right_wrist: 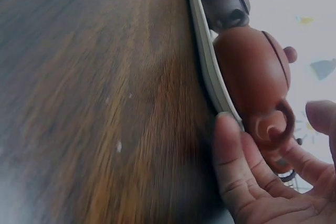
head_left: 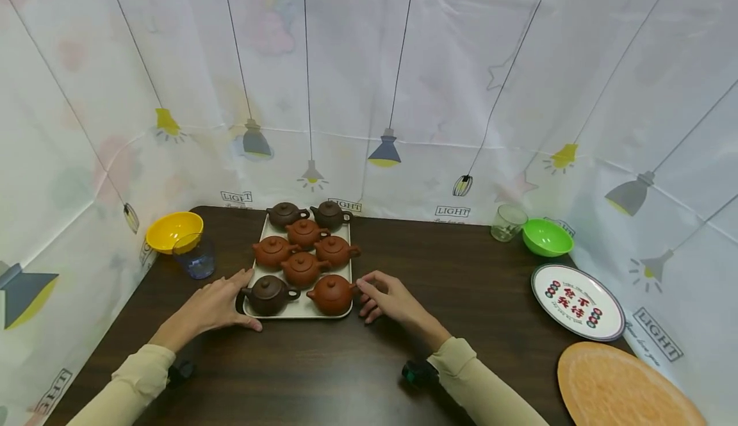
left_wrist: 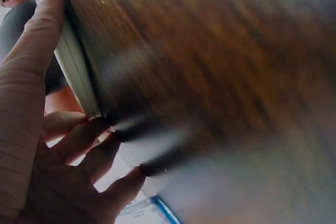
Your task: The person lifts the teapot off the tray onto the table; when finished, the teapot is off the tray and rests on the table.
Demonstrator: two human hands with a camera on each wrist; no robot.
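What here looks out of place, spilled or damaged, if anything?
Nothing looks spilled or damaged. The eight teapots stand upright with lids on; they just crowd the tray, and one reddish-brown teapot slightly overhangs its right edge.

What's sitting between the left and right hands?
The near end of the tray, carrying a dark teapot and a reddish-brown teapot side by side; head view.
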